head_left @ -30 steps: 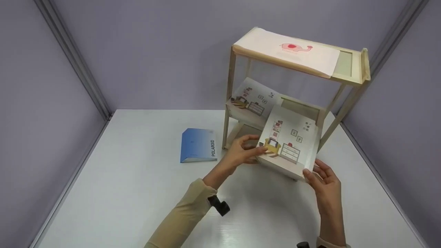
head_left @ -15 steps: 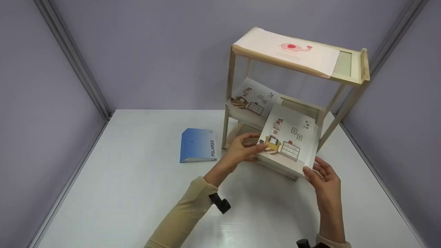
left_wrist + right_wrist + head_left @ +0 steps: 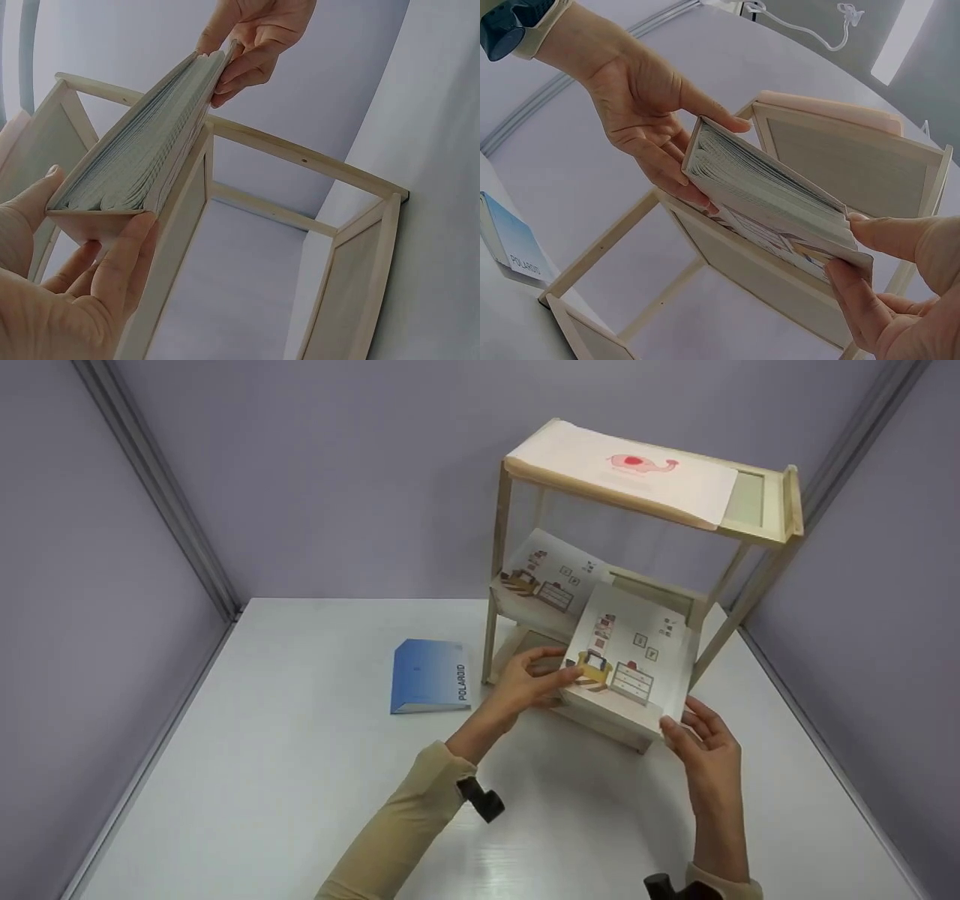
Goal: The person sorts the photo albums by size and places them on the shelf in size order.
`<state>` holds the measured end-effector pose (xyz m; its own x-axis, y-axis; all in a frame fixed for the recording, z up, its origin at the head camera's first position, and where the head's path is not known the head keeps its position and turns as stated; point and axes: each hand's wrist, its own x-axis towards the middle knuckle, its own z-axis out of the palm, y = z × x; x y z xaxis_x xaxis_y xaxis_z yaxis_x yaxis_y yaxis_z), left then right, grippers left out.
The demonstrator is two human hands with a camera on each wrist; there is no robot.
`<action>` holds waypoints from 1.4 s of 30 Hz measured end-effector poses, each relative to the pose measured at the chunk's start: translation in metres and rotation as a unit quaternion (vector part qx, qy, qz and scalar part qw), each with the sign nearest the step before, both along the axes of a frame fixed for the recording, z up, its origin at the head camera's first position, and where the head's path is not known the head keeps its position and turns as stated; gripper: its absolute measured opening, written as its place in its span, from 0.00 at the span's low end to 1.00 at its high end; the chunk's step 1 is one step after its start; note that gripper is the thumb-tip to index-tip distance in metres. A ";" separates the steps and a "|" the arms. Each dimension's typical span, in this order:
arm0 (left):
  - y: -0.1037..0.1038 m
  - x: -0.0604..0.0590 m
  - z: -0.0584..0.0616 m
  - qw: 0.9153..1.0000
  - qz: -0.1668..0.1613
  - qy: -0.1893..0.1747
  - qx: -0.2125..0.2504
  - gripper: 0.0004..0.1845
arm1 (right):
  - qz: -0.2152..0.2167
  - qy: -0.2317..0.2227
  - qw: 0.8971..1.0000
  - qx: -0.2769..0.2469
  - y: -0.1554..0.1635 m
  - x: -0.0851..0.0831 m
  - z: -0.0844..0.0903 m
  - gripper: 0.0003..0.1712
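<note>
A thick photo album (image 3: pixel 637 649) with drawings of a yellow armchair and a chest of drawers on its cover is held in front of the wooden rack's middle shelf. My left hand (image 3: pixel 517 686) pinches its left lower side, thumb on the cover. At the lower right corner, my right hand (image 3: pixel 709 754) grips it in the same way. In the left wrist view the album's page edges (image 3: pixel 142 150) show between its covers. An album with a matching cover (image 3: pixel 555 581) leans on the middle shelf's left part.
The wooden rack (image 3: pixel 499 517) stands at the table's back right. A pale pink album (image 3: pixel 585 457) with an elephant lies on its top shelf. A blue album marked POLAROID (image 3: pixel 427 675) lies on the white table (image 3: pixel 315 757), left of the rack.
Both hands have shifted the held album slightly up and away, towards the rack. Its lower edge sits a little higher in the head view. The other albums have stayed put.
</note>
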<state>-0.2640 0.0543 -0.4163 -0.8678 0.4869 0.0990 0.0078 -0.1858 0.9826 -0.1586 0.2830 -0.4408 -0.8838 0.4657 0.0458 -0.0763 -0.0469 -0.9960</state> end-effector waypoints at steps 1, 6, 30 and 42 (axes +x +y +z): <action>0.000 0.000 0.000 1.000 0.000 0.001 0.003 0.26 | 0.000 0.004 1.000 -0.004 0.000 -0.001 0.000 0.34; 0.001 -0.002 0.000 1.000 -0.003 0.004 0.015 0.27 | 0.002 0.025 1.000 -0.009 0.000 -0.002 0.001 0.33; 0.005 -0.006 0.005 1.000 0.002 -0.004 0.010 0.29 | -0.027 0.071 0.997 0.001 -0.004 -0.003 0.005 0.27; 0.006 -0.012 0.006 1.000 0.001 -0.008 0.005 0.27 | -0.030 0.066 0.997 0.007 -0.004 -0.006 0.006 0.26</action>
